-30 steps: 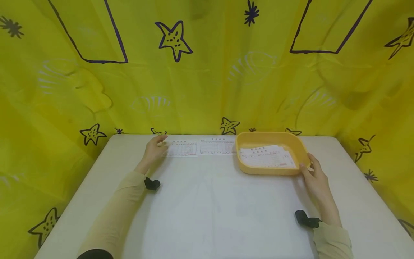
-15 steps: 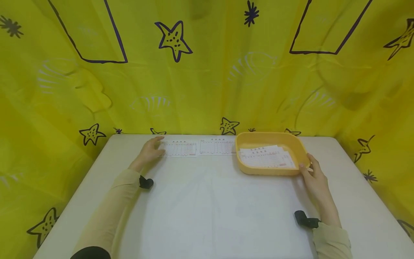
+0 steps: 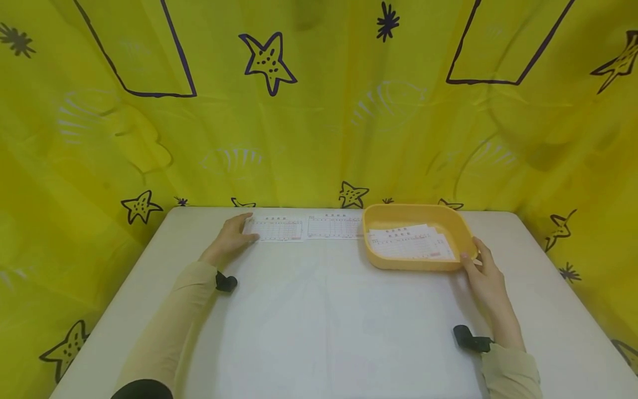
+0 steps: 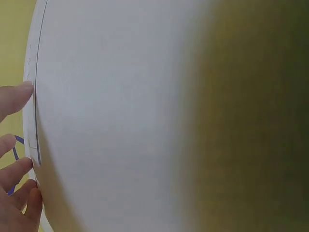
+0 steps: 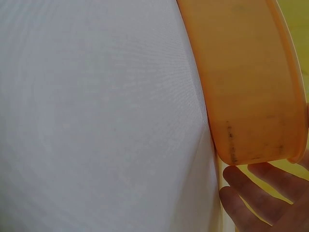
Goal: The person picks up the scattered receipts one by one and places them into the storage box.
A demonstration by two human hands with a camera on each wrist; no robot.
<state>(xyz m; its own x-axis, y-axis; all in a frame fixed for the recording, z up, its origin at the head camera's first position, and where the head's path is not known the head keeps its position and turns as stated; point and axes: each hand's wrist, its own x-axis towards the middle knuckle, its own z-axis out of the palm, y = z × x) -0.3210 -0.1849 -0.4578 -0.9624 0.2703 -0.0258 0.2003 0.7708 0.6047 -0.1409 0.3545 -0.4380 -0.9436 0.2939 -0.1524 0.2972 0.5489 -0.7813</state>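
My left hand (image 3: 229, 238) is at the left end of a white printed form slip (image 3: 279, 229) lying flat at the table's back edge. Its thumb and fingers are spread apart, with the thumb by the slip's lower left corner. In the left wrist view the fingers of the left hand (image 4: 18, 186) reach the thin paper edge, seen almost edge-on. On the right, my right hand (image 3: 487, 280) grips the right front corner of a yellow plastic tray (image 3: 416, 264), thumb on the rim. Several similar slips (image 3: 406, 246) lie overlapped inside the tray.
A second printed slip (image 3: 333, 227) lies beside the first, its right end meeting the tray's left side. Behind the white table (image 3: 324, 321) hangs a yellow patterned curtain (image 3: 309, 127). Black straps with small cameras sit on both wrists.
The left hand has shifted left along the slip to its left end, and the thumb has come closer to the slip's corner. My right hand and the tray stay in place.
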